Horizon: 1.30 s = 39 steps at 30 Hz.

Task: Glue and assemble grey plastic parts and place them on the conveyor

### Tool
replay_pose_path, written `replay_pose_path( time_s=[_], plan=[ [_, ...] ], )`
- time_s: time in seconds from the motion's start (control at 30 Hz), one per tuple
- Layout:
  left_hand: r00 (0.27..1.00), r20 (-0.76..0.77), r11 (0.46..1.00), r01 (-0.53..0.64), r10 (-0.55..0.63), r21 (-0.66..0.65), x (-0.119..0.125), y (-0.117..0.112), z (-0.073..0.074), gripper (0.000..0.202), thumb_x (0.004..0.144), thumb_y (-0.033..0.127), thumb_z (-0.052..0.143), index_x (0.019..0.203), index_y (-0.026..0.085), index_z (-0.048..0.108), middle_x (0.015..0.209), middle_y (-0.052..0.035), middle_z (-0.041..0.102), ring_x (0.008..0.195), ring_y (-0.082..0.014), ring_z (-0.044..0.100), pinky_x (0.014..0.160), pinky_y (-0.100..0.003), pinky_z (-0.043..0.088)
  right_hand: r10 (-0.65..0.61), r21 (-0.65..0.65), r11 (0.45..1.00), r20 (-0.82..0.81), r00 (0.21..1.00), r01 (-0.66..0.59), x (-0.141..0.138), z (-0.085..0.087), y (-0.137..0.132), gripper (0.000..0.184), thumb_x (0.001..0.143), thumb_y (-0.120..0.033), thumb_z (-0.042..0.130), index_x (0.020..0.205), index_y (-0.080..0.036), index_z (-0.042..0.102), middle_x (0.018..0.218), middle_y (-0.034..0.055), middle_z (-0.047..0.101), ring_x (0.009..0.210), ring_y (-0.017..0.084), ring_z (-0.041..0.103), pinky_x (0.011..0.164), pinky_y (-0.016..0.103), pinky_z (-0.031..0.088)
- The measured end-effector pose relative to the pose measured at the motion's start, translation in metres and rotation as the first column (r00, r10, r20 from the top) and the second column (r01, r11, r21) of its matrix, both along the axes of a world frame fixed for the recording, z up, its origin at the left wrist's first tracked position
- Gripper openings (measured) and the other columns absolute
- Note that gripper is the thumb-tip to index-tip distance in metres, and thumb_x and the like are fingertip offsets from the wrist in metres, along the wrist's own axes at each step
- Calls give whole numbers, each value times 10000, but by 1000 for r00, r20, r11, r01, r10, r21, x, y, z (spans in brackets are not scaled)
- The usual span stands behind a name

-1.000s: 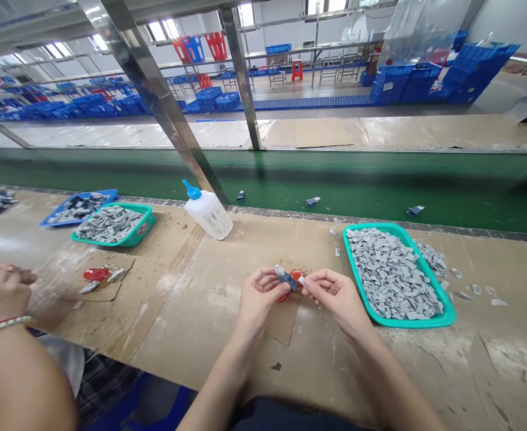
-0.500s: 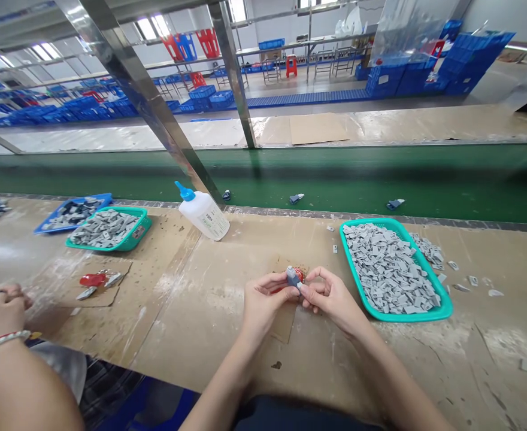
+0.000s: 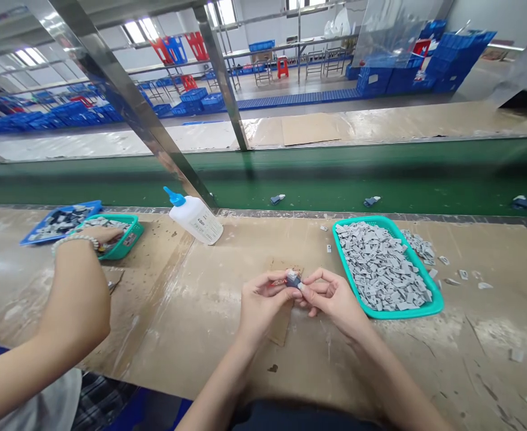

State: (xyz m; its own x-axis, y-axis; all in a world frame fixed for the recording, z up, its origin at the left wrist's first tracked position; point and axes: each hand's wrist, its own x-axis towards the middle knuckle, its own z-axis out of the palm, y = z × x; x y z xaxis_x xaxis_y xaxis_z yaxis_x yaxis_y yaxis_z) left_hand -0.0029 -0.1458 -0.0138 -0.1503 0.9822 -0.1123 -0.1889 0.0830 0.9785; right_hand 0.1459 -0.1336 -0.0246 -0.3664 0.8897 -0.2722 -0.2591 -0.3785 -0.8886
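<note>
A small dark blue and light grey plastic piece is pinched between my two hands above a strip of cardboard. My left hand grips it from the left with thumb and fingers. From the other side, my right hand presses thumb and fingertips to its lower right end, where a pale bit shows. Something red lies partly hidden behind my left fingers. Right of my hands stands a green basket full of small grey plastic parts.
A white bottle with a blue nozzle leans ahead to the left. A co-worker's arm reaches into another green basket, beside a blue tray. Several pieces lie on the green conveyor belt. Loose grey parts lie right of my basket.
The co-worker's hand has gone from the table into the left green basket. Pieces on the belt have shifted left. My hands stay together, with the piece turned slightly.
</note>
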Motion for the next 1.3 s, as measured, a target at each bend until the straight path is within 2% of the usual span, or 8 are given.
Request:
replay_pose_path(
  time_s=[0.17,0.43,0.57,0.77,0.9,1.0,1.17,1.3],
  plan=[
    [998,28,995,-60,58,78,1,4,4,227,538,87,802,680,157,640,804,-17,701,752,-185,687,660,-285,597,-79,22,997,80,994,77,-1,6,-2,314,711,-443,702,826,-173,588,764,64,689,709,186,630,430,205,473],
    [991,-64,991,114,-119,-74,-7,9,10,246,531,147,812,759,132,721,819,-83,731,724,-240,697,700,-362,596,0,33,999,98,995,-4,8,7,1,301,692,-435,713,720,-171,571,898,63,634,812,190,598,465,202,481],
    [996,-55,995,66,-70,-72,0,7,4,234,508,147,823,718,135,720,827,-79,733,737,-237,693,694,-352,595,-76,-43,996,20,997,77,6,3,0,385,631,-427,763,736,-199,471,903,32,608,767,168,598,505,230,498],
    [998,17,996,-63,64,-66,8,-1,-8,254,480,126,836,693,145,700,779,-53,732,720,-203,686,658,-295,582,-122,-44,992,-68,990,120,0,-8,0,333,628,-354,792,774,-206,531,760,-12,574,803,152,594,711,266,495],
    [993,92,993,81,-74,-84,0,1,0,342,531,113,818,855,143,713,908,-85,731,864,-233,682,781,-329,564,-142,-87,987,-104,984,133,-4,-4,-1,336,617,-324,805,803,-212,549,726,-28,591,794,145,604,731,253,475],
    [973,120,977,204,-195,-68,-5,4,8,418,606,143,789,1011,138,685,1008,-116,708,972,-254,652,878,-359,519,-105,-95,991,-114,988,95,-6,10,1,300,653,-340,778,826,-208,572,818,-10,623,788,138,609,740,260,486],
    [971,174,984,173,-165,-30,-17,9,6,407,778,265,664,1168,165,606,1132,-124,649,1089,-234,585,971,-348,431,33,73,996,193,981,-48,10,43,10,314,799,-455,605,1029,-241,593,1016,73,655,903,214,627,770,355,513],
    [967,255,1000,20,-15,-15,-44,23,-2,400,755,320,683,1121,172,616,1029,-86,649,965,-194,615,915,-325,450,-125,379,919,547,828,-112,33,57,45,279,793,-427,611,1015,-258,611,1072,99,638,968,271,601,747,395,508]
  ],
)
